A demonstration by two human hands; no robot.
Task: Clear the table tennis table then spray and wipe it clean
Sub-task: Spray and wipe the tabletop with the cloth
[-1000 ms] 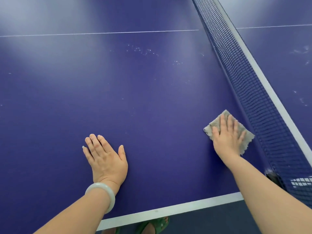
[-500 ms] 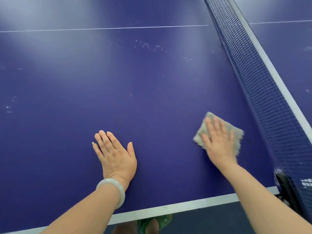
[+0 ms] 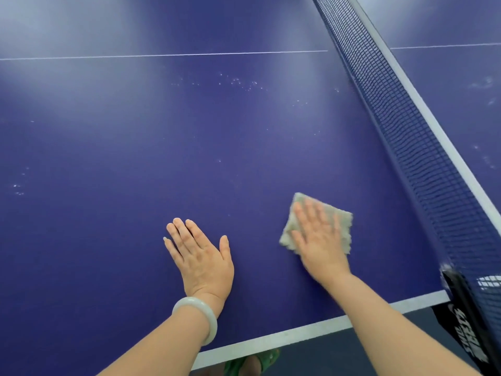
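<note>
There is just the one view, worn on the person's head, looking forward and steeply down from the near side edge of the table (image 3: 113, 147). It sits close, both forearms reaching in from the bottom. The net (image 3: 406, 137) slants across the right, and wide-angle bend curves the lines.

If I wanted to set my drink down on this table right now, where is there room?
Bare blue table lies left of the left hand, and a wide stretch runs from both hands up to the thin white centre line, marked only by pale specks. It is tighter by the net, where the right hand presses the cloth.
</note>
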